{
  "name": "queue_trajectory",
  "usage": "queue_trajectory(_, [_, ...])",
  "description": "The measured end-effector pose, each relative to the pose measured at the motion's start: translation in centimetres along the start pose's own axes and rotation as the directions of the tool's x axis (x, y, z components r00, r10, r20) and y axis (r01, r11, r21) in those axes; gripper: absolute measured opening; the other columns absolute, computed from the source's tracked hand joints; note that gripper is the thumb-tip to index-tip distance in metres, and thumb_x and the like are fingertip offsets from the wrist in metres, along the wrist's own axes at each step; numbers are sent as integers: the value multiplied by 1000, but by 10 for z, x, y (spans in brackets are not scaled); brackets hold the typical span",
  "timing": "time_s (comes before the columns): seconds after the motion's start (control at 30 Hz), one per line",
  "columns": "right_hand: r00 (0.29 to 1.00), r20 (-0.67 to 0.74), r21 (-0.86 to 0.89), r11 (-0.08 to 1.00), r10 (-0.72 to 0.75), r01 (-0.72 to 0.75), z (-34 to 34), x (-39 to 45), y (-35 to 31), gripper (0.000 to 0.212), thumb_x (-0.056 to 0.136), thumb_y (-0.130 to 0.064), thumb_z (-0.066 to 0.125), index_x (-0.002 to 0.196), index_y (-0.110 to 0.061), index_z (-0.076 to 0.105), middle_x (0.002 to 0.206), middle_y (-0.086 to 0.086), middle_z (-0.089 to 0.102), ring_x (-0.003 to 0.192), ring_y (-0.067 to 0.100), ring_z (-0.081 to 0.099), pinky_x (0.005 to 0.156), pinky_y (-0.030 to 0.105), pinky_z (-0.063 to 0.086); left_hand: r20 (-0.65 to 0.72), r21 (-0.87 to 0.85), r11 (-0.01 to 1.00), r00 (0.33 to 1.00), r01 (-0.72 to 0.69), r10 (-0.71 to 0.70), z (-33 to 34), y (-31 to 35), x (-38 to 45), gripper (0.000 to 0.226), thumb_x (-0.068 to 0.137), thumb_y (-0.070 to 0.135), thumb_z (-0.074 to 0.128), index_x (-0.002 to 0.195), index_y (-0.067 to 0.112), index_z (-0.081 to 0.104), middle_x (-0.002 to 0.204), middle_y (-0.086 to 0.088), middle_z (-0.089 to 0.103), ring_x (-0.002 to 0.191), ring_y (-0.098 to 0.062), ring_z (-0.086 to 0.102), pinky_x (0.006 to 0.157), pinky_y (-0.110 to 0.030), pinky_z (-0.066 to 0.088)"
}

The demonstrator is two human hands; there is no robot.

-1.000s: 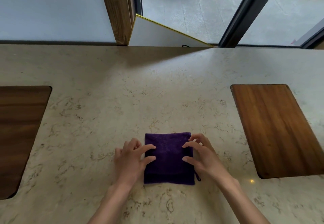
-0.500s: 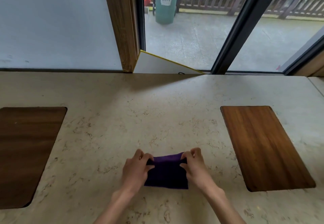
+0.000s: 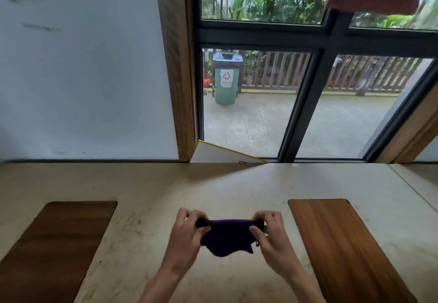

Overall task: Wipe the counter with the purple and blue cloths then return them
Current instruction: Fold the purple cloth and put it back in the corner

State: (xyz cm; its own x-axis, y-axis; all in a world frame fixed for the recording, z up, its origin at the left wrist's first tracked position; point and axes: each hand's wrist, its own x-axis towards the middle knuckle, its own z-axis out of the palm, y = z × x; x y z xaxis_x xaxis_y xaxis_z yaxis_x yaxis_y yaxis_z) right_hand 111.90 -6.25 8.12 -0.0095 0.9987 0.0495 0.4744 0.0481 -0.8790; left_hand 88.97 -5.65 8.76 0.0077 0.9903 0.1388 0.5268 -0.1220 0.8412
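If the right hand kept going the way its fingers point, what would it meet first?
The right hand points inward across the purple cloth it pinches, so beyond the cloth it would likely meet the left hand gripping the opposite end; depth is uncertain.

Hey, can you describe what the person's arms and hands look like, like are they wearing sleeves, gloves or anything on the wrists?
Both forearms are bare as far as the frame shows, with no sleeves in view. The left hand and right hand wear no gloves. No watch, bracelet or ring can be made out, though the picture is slightly blurred.
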Motion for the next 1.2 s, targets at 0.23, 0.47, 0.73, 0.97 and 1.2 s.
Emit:
queue_trajectory(0.23, [986,-85,69,987,-141,147,-43,2,-62,22,96,-2,63,94,-24,59,107,5,49,90,23,66,58,20,56,-64,-52,996,996,-68,64,-38,71,8,33,90,7,66,83,39,61,97,5,61,91,-5,61,75,-14,49])
queue_trajectory(0.47, [966,-40,4,967,-255,255,-47,6,-100,24,98,-6,61,95,-29,55,105,1,50,93,5,58,73,15,50,-90,-36,995,992,-93,89,-72,102,-4,31,96,8,57,87,39,58,106,-4,60,97,-10,60,82,-21,49])
queue_trajectory(0.73, [943,166,141,953,-290,268,29,3,-152,21,98,-5,60,93,-25,57,108,10,54,93,29,61,68,23,47,-225,6,1000,974,25,-23,-156,74,-50,24,98,15,57,91,37,58,107,0,57,97,-5,59,77,-9,49])
queue_trajectory(0.97, [904,273,280,926,-328,251,155,-17,-222,22,91,-6,70,88,-28,68,104,10,64,85,15,67,62,17,54,-422,12,988,897,151,-132,-267,6,-108,19,97,20,59,92,38,59,103,9,59,97,-4,59,80,-13,44])
queue_trajectory(1.2, [869,399,408,905,-292,116,313,-60,-293,23,86,-8,77,89,-31,78,111,8,68,94,14,73,73,28,64,-525,-23,970,823,241,-216,-399,-90,-169,33,93,18,65,83,47,56,104,4,61,95,-2,57,80,-15,42])
